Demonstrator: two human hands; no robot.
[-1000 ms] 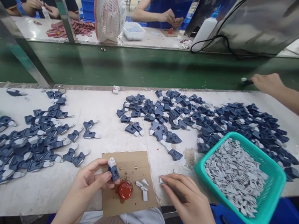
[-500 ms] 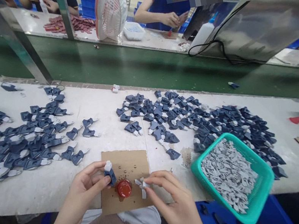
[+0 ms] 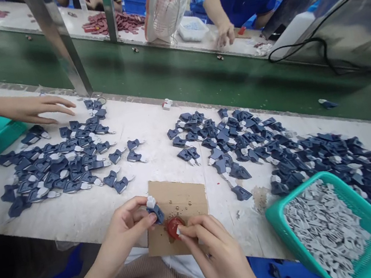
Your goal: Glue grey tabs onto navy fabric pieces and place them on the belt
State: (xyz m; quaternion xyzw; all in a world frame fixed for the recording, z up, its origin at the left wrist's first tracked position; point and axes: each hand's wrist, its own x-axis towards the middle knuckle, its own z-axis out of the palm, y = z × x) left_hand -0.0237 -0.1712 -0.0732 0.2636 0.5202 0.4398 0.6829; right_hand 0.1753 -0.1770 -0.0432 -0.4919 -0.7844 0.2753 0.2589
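My left hand point(image 3: 130, 223) pinches a dark blue plastic part point(image 3: 156, 212) with a white piece at its top, held upright over the cardboard's left edge. Between the thumb and fingertips of my right hand point(image 3: 213, 239) is a small white plastic piece point(image 3: 179, 230), mostly covered by the fingers. It is over or against the round red cap point(image 3: 174, 226); whether it touches I cannot tell. The cap sits on a cardboard sheet point(image 3: 180, 190) with several small metal bits scattered behind it.
A green basket point(image 3: 275, 223) of small grey-white pieces stands at right. Dark blue parts lie in a left pile point(image 3: 64, 165) and a right pile point(image 3: 331, 151). Another person's hand point(image 3: 47, 108) reaches over the left pile, beside a green basket point(image 3: 3, 142). Co-workers sit across the green strip.
My right hand has moved left to the red cap with the white piece. A co-worker's arms have come in at left. The whole view has shifted.
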